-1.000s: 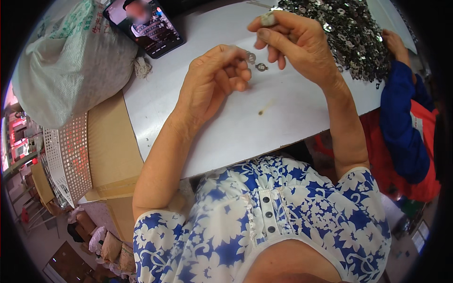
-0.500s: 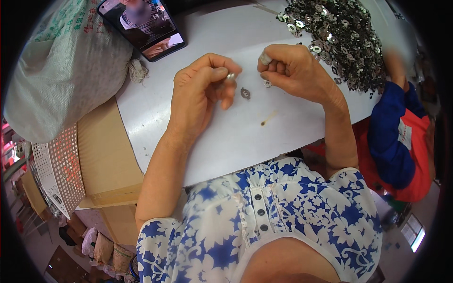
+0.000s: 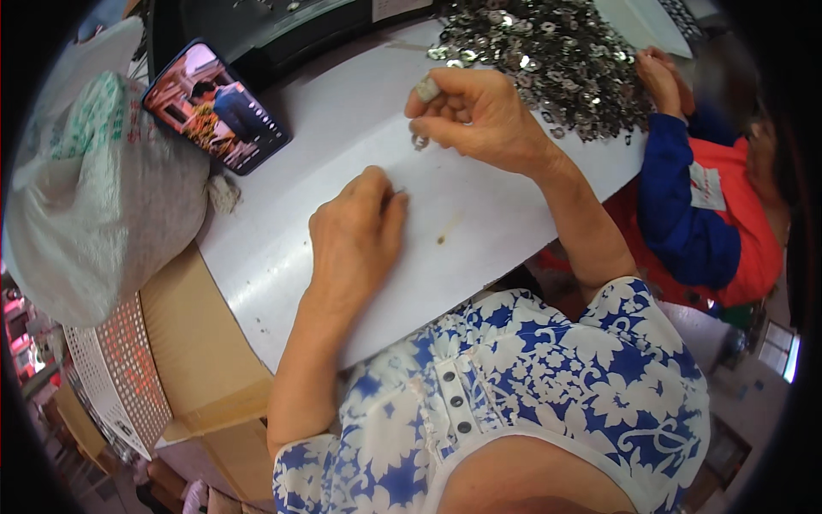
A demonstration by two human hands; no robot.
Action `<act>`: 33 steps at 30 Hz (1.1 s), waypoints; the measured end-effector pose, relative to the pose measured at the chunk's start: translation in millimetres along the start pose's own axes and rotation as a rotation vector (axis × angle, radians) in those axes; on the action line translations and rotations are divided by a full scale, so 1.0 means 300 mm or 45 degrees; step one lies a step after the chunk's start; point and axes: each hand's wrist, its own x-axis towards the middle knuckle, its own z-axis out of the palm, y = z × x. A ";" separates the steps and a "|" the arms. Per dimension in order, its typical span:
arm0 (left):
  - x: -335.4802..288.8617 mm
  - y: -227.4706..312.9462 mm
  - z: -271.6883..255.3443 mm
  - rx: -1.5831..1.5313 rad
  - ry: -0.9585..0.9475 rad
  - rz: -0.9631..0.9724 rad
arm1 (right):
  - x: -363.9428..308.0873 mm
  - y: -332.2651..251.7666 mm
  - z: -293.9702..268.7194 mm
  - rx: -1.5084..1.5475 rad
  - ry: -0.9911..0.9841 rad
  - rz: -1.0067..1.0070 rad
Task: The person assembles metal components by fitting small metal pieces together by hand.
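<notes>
My right hand (image 3: 492, 120) is raised over the white table (image 3: 342, 137), with a small silvery metal piece (image 3: 419, 140) pinched at its fingertips. Pale tape or a finger cover (image 3: 427, 88) wraps its index finger. Palm down, my left hand (image 3: 355, 227) lies low at the tabletop with its fingers curled in. A tiny dark bit shows by its thumb tip, and what it holds is hidden beneath the fingers. A large heap of small shiny metal pieces (image 3: 548, 60) spreads behind my right hand.
A phone (image 3: 218, 107) playing a video lies at the far left, near a stuffed white woven sack (image 3: 111, 197). Beneath are a cardboard box (image 3: 193, 343) and a perforated white basket (image 3: 120, 368). A co-worker's hands (image 3: 664, 81) rest by the heap's right edge. A brown mark (image 3: 441, 241) is on the table.
My left hand has turned palm down and lowered to the table, where a loose metal piece lay before. The pinched piece in my right hand now shows more. The whole view has shifted.
</notes>
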 end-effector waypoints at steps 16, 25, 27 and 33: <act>0.058 0.058 0.098 -2.084 -0.110 -0.680 | -0.067 0.039 -0.276 -0.933 0.516 -0.152; 0.067 0.048 0.075 -1.900 0.120 -0.667 | -0.074 0.203 -0.343 -1.322 0.454 -0.052; 0.064 0.031 0.069 -1.889 0.154 -0.678 | -0.088 0.138 -0.278 -0.685 0.261 -0.115; 0.069 0.012 0.069 -1.947 0.268 -0.670 | -0.145 0.083 -0.237 -0.368 0.359 0.071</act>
